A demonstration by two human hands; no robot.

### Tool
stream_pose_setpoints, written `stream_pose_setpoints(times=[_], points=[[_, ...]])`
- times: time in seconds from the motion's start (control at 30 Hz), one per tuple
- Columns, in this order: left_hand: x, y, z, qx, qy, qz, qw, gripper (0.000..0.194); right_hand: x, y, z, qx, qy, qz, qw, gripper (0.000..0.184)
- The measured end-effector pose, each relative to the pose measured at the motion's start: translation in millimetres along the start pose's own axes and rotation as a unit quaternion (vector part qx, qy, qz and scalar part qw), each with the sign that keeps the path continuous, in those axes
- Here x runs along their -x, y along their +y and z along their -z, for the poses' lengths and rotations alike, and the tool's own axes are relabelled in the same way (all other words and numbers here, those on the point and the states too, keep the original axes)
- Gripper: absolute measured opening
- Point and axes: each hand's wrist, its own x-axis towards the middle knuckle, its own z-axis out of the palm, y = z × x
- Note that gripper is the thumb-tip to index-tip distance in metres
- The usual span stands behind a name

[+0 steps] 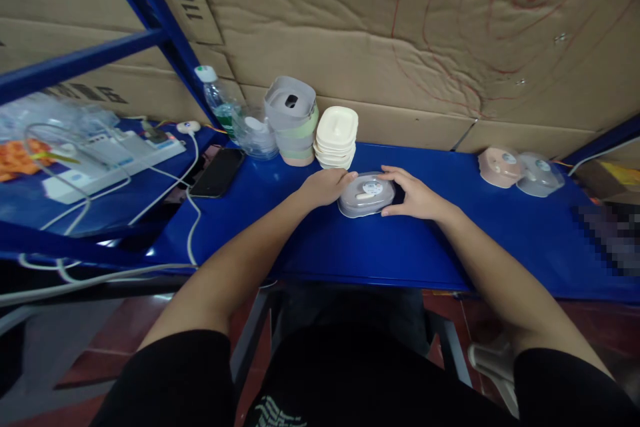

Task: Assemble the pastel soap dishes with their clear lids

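Note:
A small oval grey container with a clear domed lid rests on the blue table in front of me. A round printed sticker and a small white piece show on its top. My left hand is closed at the container's left end, its thumb on the lid edge and its other fingers partly hidden. Around the right end curves my right hand, fingertips on the far edge and thumb at the near edge, with a gap before the palm. Just behind stands a stack of cream lids.
Left of the cream lids are stacked grey and green containers, clear lids and a water bottle. A phone lies near a power strip with loose cables. A pink container and a clear-lidded one sit at right.

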Motion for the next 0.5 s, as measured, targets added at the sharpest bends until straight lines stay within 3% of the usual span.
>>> stream_pose_setpoints(times=[0.13,0.27,0.37,0.5], points=[[2.5,5.3,0.3,-0.006,0.028,0.012,1.0,0.057,-1.8,-1.2,0.9,-0.008,-0.011,0.016,1.0,0.079],[2.7,3.8,2.6,0.058,-0.007,0.022,0.998,0.054,4.1,15.7,22.2,0.026,-0.007,-0.012,1.0,0.079],[2.9,2.2,2.1,0.023,-0.015,0.01,1.0,0.061,19.2,34.1,49.0,0.118,0.034,-0.113,0.986,0.079],[3.8,2.8,-0.6,-0.049,-0.03,-0.015,0.998,0.064,41.0,53.0,77.9,0.265,0.083,-0.266,0.923,0.083]])
